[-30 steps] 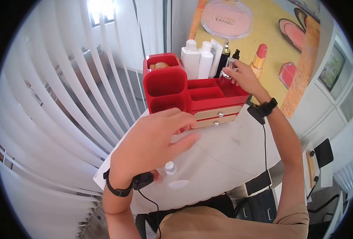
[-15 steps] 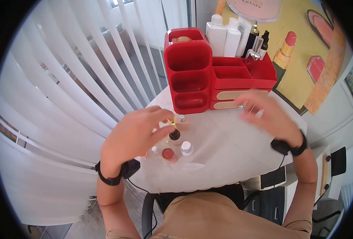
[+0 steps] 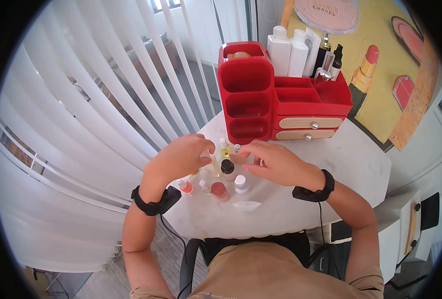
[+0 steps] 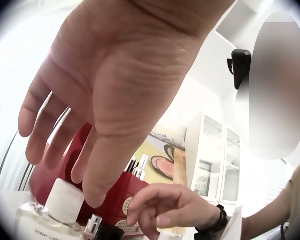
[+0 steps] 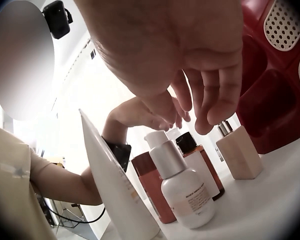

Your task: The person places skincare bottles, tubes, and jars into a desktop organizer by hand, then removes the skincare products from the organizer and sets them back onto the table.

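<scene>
Several small cosmetic bottles stand in a cluster on the white table (image 3: 340, 164). My left hand (image 3: 206, 149) hovers over a clear bottle with a white cap (image 4: 62, 205), fingers hanging relaxed and holding nothing (image 4: 75, 170). My right hand (image 3: 248, 152) reaches in from the right, its loose fingertips just above a beige bottle with a silver cap (image 5: 237, 152). Between the hands stand a yellow bottle (image 3: 224, 148) and a dark-capped bottle (image 3: 227, 168). Nearer me are a white pump bottle (image 5: 182, 185) and a red-brown bottle (image 5: 152, 185).
A red organizer (image 3: 261, 99) with two drawers stands at the table's far side, with white and dark bottles (image 3: 281, 50) in its back compartments. A white tube (image 3: 247, 205) lies near the front edge. Vertical blinds hang on the left, and a cosmetics poster covers the right wall.
My right hand has left the bottles at the organizer's back and come down to the cluster on the table. My left hand has stayed over the cluster.
</scene>
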The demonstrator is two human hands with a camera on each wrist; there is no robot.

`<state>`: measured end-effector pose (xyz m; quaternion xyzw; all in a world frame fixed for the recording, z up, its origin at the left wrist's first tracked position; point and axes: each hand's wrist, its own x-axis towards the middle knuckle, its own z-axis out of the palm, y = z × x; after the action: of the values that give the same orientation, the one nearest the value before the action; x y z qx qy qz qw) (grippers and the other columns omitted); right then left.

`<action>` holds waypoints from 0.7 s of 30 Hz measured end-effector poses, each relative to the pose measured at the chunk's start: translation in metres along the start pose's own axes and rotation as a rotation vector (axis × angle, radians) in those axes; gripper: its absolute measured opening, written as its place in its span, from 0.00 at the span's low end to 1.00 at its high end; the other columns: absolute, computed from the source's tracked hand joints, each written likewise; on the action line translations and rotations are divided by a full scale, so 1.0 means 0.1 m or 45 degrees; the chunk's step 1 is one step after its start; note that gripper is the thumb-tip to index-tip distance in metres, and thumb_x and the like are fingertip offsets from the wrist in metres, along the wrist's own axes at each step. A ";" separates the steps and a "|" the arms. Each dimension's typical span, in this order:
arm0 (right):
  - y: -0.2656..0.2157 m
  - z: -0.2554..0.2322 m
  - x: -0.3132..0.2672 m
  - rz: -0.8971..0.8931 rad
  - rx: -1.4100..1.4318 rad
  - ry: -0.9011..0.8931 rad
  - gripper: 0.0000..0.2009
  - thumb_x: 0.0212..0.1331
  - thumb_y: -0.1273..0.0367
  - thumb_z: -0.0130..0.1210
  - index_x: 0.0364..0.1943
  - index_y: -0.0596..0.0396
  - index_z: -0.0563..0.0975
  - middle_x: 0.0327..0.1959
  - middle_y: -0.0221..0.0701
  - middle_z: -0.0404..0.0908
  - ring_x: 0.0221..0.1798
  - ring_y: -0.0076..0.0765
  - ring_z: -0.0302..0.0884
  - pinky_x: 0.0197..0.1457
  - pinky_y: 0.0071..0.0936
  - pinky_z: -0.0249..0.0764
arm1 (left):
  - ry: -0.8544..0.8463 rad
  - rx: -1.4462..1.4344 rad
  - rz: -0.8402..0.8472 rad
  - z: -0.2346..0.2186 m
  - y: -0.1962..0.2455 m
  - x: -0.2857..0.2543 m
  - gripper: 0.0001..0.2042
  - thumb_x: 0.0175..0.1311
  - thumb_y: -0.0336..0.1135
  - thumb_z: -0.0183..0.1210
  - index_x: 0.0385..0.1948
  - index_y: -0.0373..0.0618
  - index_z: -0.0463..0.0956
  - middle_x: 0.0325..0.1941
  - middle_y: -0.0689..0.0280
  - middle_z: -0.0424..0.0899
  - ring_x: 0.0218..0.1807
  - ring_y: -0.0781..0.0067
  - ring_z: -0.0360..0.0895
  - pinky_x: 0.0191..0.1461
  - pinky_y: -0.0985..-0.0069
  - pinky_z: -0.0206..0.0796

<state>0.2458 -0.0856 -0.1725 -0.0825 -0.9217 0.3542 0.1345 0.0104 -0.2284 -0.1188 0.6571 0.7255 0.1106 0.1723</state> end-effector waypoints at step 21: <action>-0.35 -0.88 -0.31 -0.027 -0.231 0.562 0.23 0.55 0.62 0.67 0.54 0.54 0.76 0.47 0.40 0.83 0.49 0.55 0.83 0.50 0.43 0.80 | 0.601 -0.017 1.130 -0.47 1.34 0.42 0.12 0.65 0.25 0.64 0.49 0.42 0.79 0.52 0.61 0.84 0.52 0.53 0.81 0.55 0.65 0.75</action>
<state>0.3000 -0.0633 -0.0917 -0.1599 -0.8988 0.2421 0.3285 0.1116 -0.1688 -0.0284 0.8583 0.3944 0.3234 -0.0559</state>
